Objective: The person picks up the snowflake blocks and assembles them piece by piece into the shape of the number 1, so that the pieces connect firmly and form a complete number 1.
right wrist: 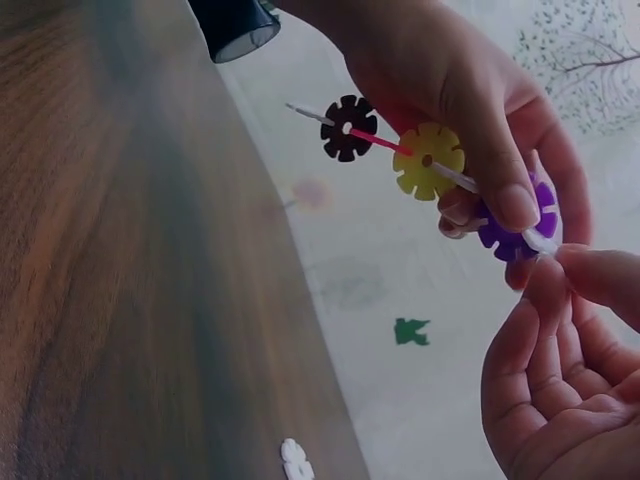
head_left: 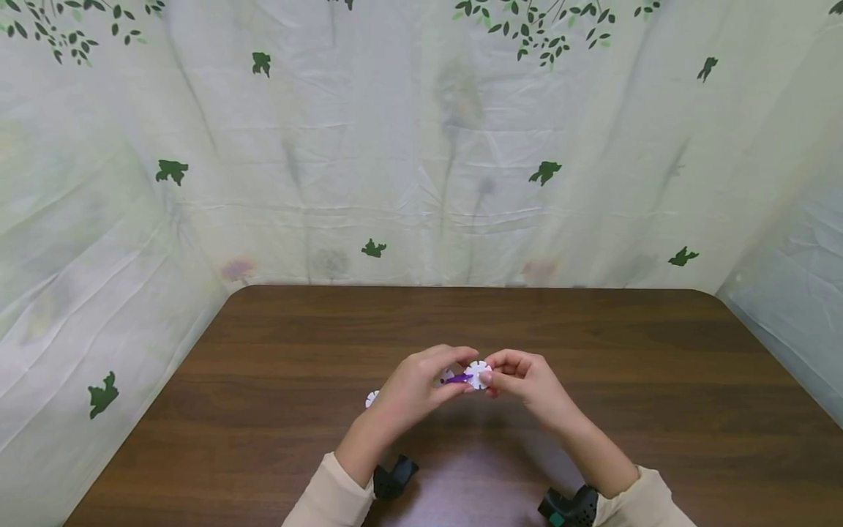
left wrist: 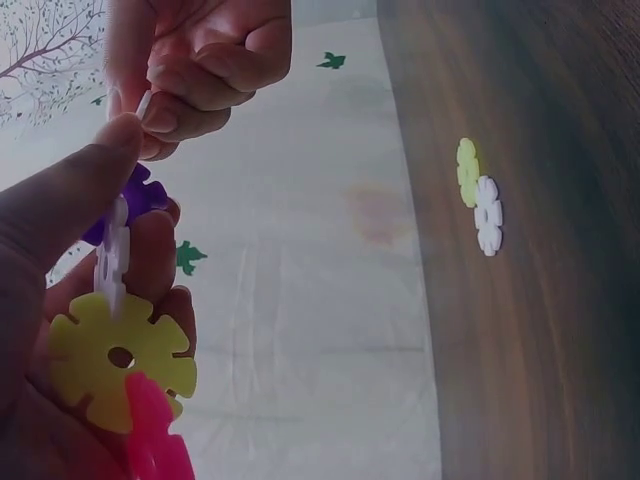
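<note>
My left hand (head_left: 411, 380) grips a chain of interlocking notched plastic discs, thumb against the purple disc (right wrist: 503, 240). From there the chain runs through a white disc (left wrist: 112, 262), a yellow disc (left wrist: 105, 335), a pink disc (left wrist: 160, 440), a black disc (right wrist: 345, 149) and a white end disc (right wrist: 306, 113). Between thumb and fingers my right hand (head_left: 536, 388) pinches another white disc (head_left: 477, 372). That disc meets the purple one at its edge; how deep it sits in the notch is hidden by the fingertips.
A loose yellow disc (left wrist: 467, 172) and a white disc (left wrist: 488, 217) lie on the brown wooden table (head_left: 296, 329), beyond my left forearm. Black wrist devices (head_left: 395, 479) sit at both cuffs. A pale leaf-print curtain (head_left: 408, 183) hangs behind the table.
</note>
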`<state>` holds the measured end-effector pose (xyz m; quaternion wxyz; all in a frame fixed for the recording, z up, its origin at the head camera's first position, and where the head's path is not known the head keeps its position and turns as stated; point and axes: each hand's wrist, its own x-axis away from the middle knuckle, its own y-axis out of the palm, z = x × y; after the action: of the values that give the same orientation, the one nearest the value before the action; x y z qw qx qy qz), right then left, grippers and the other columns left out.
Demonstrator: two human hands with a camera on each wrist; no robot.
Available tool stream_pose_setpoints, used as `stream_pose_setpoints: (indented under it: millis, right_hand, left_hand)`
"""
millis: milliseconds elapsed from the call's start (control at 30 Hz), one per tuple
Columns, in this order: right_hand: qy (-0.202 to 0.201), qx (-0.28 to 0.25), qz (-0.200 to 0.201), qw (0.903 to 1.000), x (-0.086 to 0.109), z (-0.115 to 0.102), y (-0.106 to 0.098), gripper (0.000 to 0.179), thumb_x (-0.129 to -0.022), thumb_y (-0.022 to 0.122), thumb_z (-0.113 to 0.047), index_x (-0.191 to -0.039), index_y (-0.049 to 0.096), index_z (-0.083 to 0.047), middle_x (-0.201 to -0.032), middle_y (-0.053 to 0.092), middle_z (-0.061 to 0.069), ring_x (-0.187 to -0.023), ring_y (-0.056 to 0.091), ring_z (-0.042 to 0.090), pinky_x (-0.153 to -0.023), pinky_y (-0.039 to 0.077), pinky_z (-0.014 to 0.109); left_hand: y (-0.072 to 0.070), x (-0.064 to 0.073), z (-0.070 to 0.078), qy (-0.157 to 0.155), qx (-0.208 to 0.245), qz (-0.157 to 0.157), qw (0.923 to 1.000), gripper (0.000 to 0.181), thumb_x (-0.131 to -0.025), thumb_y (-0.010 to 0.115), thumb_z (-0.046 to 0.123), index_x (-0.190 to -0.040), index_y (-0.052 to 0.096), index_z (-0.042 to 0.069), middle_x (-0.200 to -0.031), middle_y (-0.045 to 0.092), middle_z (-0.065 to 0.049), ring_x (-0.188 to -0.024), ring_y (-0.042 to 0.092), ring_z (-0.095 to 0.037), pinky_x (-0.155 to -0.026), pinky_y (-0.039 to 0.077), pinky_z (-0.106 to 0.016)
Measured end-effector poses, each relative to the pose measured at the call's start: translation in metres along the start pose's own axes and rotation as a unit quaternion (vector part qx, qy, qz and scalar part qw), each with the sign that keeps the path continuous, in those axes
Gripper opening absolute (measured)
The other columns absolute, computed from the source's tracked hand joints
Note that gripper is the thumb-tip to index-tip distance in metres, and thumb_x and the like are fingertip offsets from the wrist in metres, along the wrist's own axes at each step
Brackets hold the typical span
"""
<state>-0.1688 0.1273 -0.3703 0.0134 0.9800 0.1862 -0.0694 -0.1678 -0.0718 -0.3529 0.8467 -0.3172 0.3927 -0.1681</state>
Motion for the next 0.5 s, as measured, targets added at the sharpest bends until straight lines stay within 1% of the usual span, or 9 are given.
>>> stream_pose_setpoints:
  millis: [167,300,367,500]
  right_hand:
    - [-0.001,-0.007,-0.004,1.0,0.0,0.0,0.001,0.024,-0.084,0.062,-0.004,-0.096,0.054,0.015,-0.077,0.062,0.002,-0.066,0.058,0.012,-0.065,0.05,0.028]
    - [-0.02,0.006,-0.009,0.9997,0.0,0.0,-0.002,0.024,-0.084,0.062,-0.005,-0.098,0.055,0.013,-0.082,0.061,0.004,-0.07,0.059,0.013,-0.067,0.05,0.03]
    - [-0.038,0.02,-0.001,0.9991,-0.001,0.0,-0.005,0.024,-0.083,0.063,-0.005,-0.099,0.055,0.011,-0.085,0.061,0.007,-0.073,0.06,0.015,-0.069,0.05,0.03]
    - [-0.068,0.054,0.031,0.9957,-0.003,0.002,-0.013,0.024,-0.082,0.064,-0.004,-0.101,0.056,0.009,-0.092,0.061,0.016,-0.08,0.061,0.021,-0.07,0.05,0.029]
  left_hand:
    - [-0.001,-0.001,0.0,0.01,-0.008,0.003,0.9999,0.033,-0.074,0.073,0.016,-0.105,0.065,0.008,-0.095,0.063,0.0,-0.083,0.058,-0.01,-0.073,0.046,-0.019]
    - [-0.001,0.0,-0.002,0.011,-0.007,0.006,0.9999,0.032,-0.075,0.073,0.014,-0.105,0.064,0.008,-0.093,0.063,0.0,-0.079,0.057,-0.01,-0.071,0.046,-0.019]
    - [-0.001,0.0,-0.004,0.01,-0.002,0.011,0.9999,0.033,-0.074,0.073,0.013,-0.105,0.064,0.007,-0.092,0.063,-0.001,-0.078,0.057,-0.01,-0.07,0.046,-0.018]
    - [-0.002,0.0,-0.006,0.008,0.005,0.023,0.9997,0.034,-0.072,0.074,0.01,-0.104,0.064,0.006,-0.089,0.063,-0.001,-0.076,0.057,-0.01,-0.069,0.047,-0.018]
